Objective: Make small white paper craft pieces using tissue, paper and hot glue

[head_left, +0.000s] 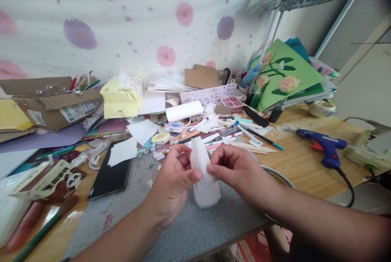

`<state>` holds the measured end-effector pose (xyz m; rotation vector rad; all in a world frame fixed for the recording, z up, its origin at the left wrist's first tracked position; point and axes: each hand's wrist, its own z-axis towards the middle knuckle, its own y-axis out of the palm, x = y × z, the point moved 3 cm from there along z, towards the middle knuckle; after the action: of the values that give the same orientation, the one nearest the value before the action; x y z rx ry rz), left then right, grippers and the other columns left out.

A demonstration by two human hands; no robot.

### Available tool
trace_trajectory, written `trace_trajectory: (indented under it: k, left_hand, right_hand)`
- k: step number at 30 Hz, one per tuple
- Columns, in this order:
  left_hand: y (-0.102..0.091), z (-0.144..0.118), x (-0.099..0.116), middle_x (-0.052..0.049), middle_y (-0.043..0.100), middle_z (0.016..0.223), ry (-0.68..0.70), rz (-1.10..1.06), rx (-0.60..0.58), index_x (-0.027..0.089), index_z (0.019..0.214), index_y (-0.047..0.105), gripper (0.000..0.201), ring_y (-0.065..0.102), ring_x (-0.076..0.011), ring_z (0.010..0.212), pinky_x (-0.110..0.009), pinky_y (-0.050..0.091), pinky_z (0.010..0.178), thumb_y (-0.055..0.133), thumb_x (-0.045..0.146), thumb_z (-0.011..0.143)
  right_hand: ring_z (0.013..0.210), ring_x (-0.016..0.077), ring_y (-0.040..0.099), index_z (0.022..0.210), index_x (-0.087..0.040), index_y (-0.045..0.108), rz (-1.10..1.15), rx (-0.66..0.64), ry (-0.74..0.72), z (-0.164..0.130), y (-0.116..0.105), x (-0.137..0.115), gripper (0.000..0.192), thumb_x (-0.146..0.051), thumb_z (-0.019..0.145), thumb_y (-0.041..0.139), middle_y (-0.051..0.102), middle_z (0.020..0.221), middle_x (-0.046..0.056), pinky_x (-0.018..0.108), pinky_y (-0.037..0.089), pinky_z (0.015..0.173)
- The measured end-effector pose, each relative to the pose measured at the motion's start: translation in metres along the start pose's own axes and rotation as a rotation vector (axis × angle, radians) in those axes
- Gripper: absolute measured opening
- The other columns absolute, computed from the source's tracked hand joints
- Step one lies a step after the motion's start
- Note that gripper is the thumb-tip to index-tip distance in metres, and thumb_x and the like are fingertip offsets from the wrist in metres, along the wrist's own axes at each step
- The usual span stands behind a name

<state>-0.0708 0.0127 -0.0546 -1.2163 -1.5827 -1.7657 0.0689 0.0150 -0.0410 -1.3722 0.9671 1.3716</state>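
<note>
Head view, looking down over a crowded desk [305, 164] of pale wood. At centre, a white paper cone [204, 172], ribbed or gridded on its surface, standing upright with its wide end down on a grey cutting mat [183, 225] and its narrow top pointing up. Left hand [174, 176] closed on the cone's left flank, thumb tip pressed against the paper about halfway up, remaining fingers [171, 152] curled behind. Right hand [236, 168] meeting it from the other side, thumb and forefinger pinched narrow on the same strip of paper, just beside the left thumb; the two hands almost touching across the cone. Both forearms entering from the bottom edge.

Just left of the mat, a black phone [110, 176] lying flat, with a white paper square [123, 151] overlapping its upper corner. Farther left, a printed packet with a panda picture [51, 178]. Behind the hands, a heap of pens, markers and paper scraps [214, 132]. To the right, well apart from the hands, a blue glue gun [325, 146] resting on the wood, its black cord trailing toward the edge. At the back right, a green card with paper flowers [287, 75] leaning upright, and a roll of tape [322, 108] near it. At the far left, a cardboard box [51, 101]; beyond everything, a flowered cloth [137, 22] hung as a backdrop.
</note>
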Motion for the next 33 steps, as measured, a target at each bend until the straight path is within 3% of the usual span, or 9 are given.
trace_trajectory:
  k: [3,7,9,14,19,23,26,30,33]
  left_hand:
    - [0.001,0.002,-0.005,-0.002,0.068,0.087,-0.157,-0.054,-0.01,0.022,0.107,0.056,0.049,0.062,-0.0137,0.073,-0.024,0.048,0.067,0.077,0.012,0.064]
    - [-0.006,0.008,-0.001,-0.003,0.07,0.079,-0.153,-0.026,0.093,0.016,0.097,0.064,0.03,0.063,-0.0122,0.067,-0.022,0.05,0.065,0.073,0.01,0.069]
    - [-0.009,0.011,0.004,-0.002,0.07,0.079,-0.109,-0.047,0.141,0.017,0.097,0.065,0.031,0.063,-0.0128,0.068,-0.023,0.051,0.066,0.073,0.01,0.068]
    - [-0.011,0.013,0.006,-0.002,0.07,0.082,-0.108,0.004,0.187,0.019,0.1,0.065,0.031,0.063,-0.013,0.07,-0.023,0.051,0.064,0.071,0.012,0.071]
    - [-0.007,0.011,0.005,-0.002,0.069,0.091,-0.048,0.084,0.119,0.02,0.112,0.061,0.041,0.06,-0.0094,0.071,-0.018,0.047,0.064,0.07,0.013,0.073]
    - [-0.004,0.007,0.004,-0.004,0.07,0.094,-0.055,0.072,0.071,0.02,0.113,0.061,0.041,0.061,-0.0114,0.076,-0.02,0.048,0.067,0.07,0.013,0.073]
    - [-0.005,0.005,0.004,-0.003,0.07,0.079,-0.07,0.04,0.104,0.017,0.097,0.067,0.027,0.061,-0.012,0.069,-0.022,0.049,0.063,0.072,0.015,0.07]
    - [-0.006,0.003,0.004,-0.003,0.071,0.079,-0.055,-0.034,0.142,0.017,0.088,0.068,0.02,0.064,-0.0151,0.072,-0.027,0.052,0.067,0.073,0.013,0.069]
    - [-0.004,0.001,0.005,-0.005,0.072,0.085,-0.052,-0.075,0.155,0.017,0.099,0.067,0.029,0.066,-0.0178,0.076,-0.029,0.054,0.07,0.071,0.012,0.071]
  right_hand:
    - [0.059,0.0102,0.048,0.071,-0.018,0.05,-0.017,0.009,0.001,-0.005,-0.015,0.003,0.015,-0.029,0.075,0.059,0.052,0.065,-0.003,0.022,0.04,0.055]
    - [0.074,0.0188,0.055,0.086,-0.019,0.062,-0.818,-0.149,-0.038,-0.031,-0.058,0.006,0.013,-0.026,0.081,0.053,0.062,0.082,0.004,0.033,0.043,0.069]
    - [0.082,0.0247,0.058,0.102,-0.021,0.062,-1.081,-0.129,0.028,-0.046,-0.082,0.014,0.025,-0.028,0.08,0.055,0.064,0.092,0.008,0.041,0.044,0.075]
    - [0.094,0.031,0.06,0.127,-0.024,0.05,-1.225,-0.156,0.157,-0.065,-0.104,0.041,0.054,-0.026,0.074,0.058,0.062,0.112,0.013,0.047,0.046,0.08]
    - [0.081,0.0257,0.063,0.127,-0.02,0.051,-1.173,-0.105,0.138,-0.065,-0.106,0.04,0.057,-0.022,0.07,0.056,0.064,0.104,0.011,0.04,0.05,0.074]
    - [0.062,0.0196,0.06,0.126,-0.02,0.053,-1.006,0.018,0.193,-0.072,-0.121,0.032,0.056,-0.024,0.07,0.057,0.064,0.079,0.005,0.031,0.05,0.057]
    - [0.078,0.0232,0.064,0.126,-0.019,0.052,-0.664,0.045,0.238,-0.076,-0.127,0.023,0.057,-0.035,0.072,0.062,0.066,0.086,0.007,0.032,0.053,0.068]
    - [0.108,0.0299,0.057,0.128,-0.025,0.049,-0.265,-0.021,0.202,-0.082,-0.107,0.008,0.068,-0.051,0.068,0.066,0.057,0.123,0.011,0.036,0.05,0.085]
    - [0.083,0.0219,0.065,0.127,-0.028,0.046,-0.063,-0.062,0.288,-0.088,-0.078,0.007,0.068,-0.062,0.07,0.061,0.062,0.107,0.009,0.03,0.054,0.069]
